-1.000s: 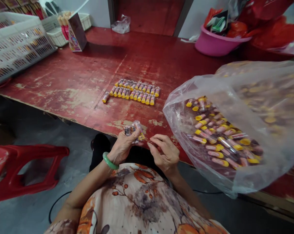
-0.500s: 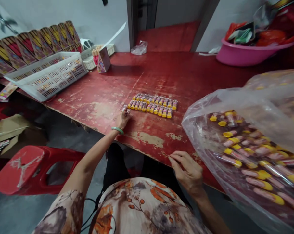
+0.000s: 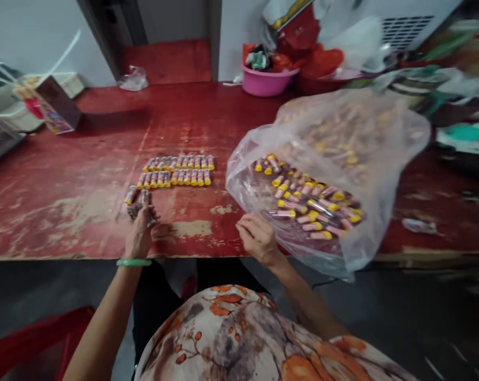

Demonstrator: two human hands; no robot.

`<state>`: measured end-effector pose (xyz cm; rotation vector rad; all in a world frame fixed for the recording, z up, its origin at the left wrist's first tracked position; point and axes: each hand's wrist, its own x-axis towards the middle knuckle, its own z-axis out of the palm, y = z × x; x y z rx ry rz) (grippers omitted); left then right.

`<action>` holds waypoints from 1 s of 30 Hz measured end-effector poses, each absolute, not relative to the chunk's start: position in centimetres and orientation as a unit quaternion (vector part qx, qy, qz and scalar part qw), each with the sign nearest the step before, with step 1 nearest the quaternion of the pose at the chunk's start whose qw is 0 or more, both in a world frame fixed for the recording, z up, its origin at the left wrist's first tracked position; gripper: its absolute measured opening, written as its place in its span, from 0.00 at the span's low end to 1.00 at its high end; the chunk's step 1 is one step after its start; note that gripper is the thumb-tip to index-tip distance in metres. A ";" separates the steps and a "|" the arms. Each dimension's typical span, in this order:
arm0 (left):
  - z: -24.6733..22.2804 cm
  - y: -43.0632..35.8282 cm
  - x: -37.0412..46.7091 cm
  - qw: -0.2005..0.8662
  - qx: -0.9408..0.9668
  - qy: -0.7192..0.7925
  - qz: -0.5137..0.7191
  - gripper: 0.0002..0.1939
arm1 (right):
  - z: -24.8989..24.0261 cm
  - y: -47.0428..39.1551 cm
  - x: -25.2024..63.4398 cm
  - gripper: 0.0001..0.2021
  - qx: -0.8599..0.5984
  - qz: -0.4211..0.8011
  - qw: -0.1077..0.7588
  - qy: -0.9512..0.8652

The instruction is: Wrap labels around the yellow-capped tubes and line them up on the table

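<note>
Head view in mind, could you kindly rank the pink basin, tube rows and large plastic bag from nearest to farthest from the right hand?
1. Large plastic bag: beside the right hand, mostly rightward.
2. Tube rows: ahead, leftward.
3. Pink basin: straight ahead, far back.

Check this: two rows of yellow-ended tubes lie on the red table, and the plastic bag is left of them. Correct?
Not quite: the head view shows the plastic bag right of the two rows of tubes on the red table.
</note>
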<state>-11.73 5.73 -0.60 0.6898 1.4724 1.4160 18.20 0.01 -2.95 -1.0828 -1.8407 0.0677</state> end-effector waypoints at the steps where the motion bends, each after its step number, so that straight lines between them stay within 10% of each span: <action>1: -0.8 5.1 -10.8 0.512 0.269 0.576 0.577 0.08 | -2.7 0.5 19.7 0.08 -0.483 -0.011 0.462 -0.744; 8: -1.2 1.4 -5.2 0.658 0.258 0.518 0.482 0.12 | -1.6 2.6 28.0 0.14 -0.723 -0.080 0.100 -0.678; 13: -0.3 0.1 -3.4 0.700 0.272 0.494 0.439 0.16 | -1.6 4.4 28.9 0.19 -0.734 -0.056 0.075 -0.672; 19: 0.0 -0.9 -2.9 0.693 0.282 0.496 0.440 0.16 | 0.1 3.4 27.1 0.17 -0.723 -0.023 0.271 -0.635; 23: -0.2 -0.8 -2.3 0.688 0.251 0.518 0.442 0.12 | 0.4 1.7 23.1 0.12 -0.557 0.320 0.553 -0.530; 26: -0.2 -0.6 -1.7 0.684 0.233 0.520 0.457 0.10 | 0.0 0.8 19.5 0.11 -0.368 0.626 0.566 -0.390; 30: 0.3 -1.0 -0.9 0.663 0.237 0.503 0.501 0.11 | -0.5 -0.6 15.9 0.11 -0.339 0.726 0.511 -0.310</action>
